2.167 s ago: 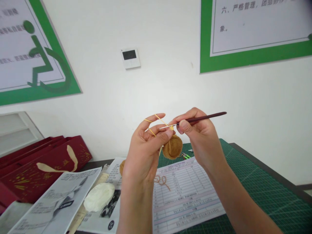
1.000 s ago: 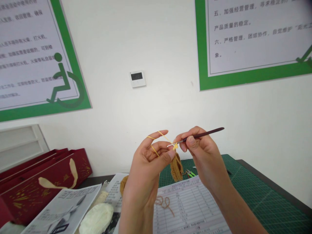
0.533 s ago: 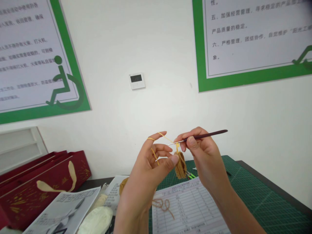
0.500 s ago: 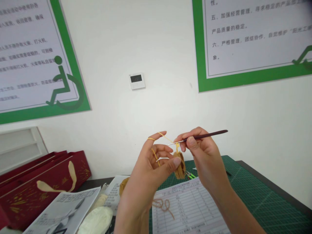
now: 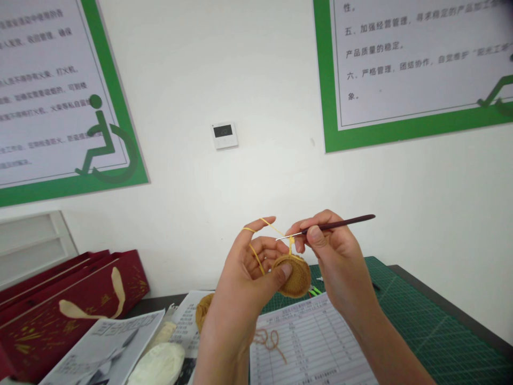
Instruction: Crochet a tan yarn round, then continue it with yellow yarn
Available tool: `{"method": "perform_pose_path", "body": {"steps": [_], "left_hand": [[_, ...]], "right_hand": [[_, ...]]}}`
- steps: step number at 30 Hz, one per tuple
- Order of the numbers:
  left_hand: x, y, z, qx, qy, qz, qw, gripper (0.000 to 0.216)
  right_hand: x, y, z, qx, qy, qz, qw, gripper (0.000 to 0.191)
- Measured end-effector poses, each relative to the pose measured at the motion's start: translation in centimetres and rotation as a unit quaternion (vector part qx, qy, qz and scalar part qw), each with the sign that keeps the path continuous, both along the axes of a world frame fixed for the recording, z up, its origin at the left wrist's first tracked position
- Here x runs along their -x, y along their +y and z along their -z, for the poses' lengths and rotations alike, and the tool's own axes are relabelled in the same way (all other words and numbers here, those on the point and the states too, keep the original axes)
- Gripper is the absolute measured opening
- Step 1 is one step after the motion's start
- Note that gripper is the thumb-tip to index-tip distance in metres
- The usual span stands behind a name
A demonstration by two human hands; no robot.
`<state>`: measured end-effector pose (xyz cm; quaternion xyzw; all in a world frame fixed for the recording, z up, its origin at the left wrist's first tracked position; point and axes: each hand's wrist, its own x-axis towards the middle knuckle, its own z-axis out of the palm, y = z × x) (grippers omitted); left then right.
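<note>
My left hand pinches a round, mustard-brown crochet piece under its thumb. Yellow yarn wraps its raised index finger and stretches across to the hook. In my right hand is a crochet hook with a dark red handle, gripped between thumb and fingers. Its metal tip points left, just above the piece, with a small yellow stitched strip hanging from the shaft down to the piece's upper edge. The back of the crochet piece is hidden.
Beneath my hands lie a printed sheet with a loose brown yarn strand and a green cutting mat. To the left are a brown yarn ball, a cream round object, papers and dark red gift bags.
The crochet piece has turned in my left hand from nearly edge-on to showing its round, flat face. My right hand and the hook have hardly moved.
</note>
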<state>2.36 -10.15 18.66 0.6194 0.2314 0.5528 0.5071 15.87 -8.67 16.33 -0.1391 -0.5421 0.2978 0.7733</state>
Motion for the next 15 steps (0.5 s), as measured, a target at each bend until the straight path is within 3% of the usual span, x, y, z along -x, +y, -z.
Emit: {"method": "perform_pose_path", "body": {"steps": [15], "left_hand": [[-0.16,0.13,0.14,-0.036,-0.034,-0.008,0.999,0.057]], "right_hand": [[-0.17,-0.2,-0.19,0.012,0.015,-0.027,0.999,0.013]]}}
